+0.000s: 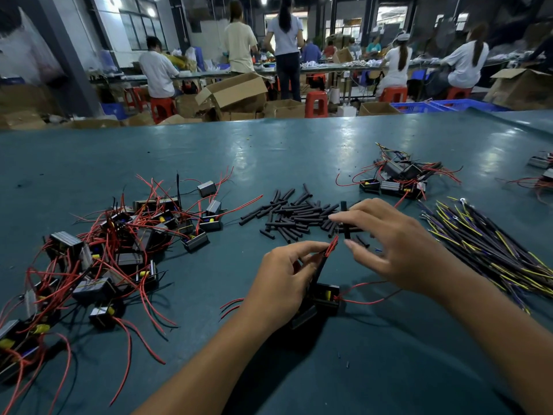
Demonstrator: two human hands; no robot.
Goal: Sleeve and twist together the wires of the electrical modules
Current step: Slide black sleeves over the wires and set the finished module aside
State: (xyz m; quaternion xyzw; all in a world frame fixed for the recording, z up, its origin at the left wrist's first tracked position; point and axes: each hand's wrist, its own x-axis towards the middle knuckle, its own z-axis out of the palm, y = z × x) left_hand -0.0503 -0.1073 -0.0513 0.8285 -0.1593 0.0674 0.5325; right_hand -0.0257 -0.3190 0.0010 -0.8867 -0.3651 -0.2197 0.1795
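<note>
My left hand (281,283) pinches the red wires (331,246) of a black electrical module (324,296) that rests on the green table just below the hand. The wire ends point up and to the right. My right hand (389,241) hovers over the near edge of a pile of short black sleeves (296,212) and pinches one black sleeve (346,226) upright between thumb and forefinger, just above the red wire ends. Sleeve and wires are close but apart.
A big heap of modules with red wires (113,250) lies at the left. A smaller group of modules (398,178) sits at the back right. A bundle of yellow and purple wires (490,247) lies at the right. Several people work at benches beyond the table (299,151).
</note>
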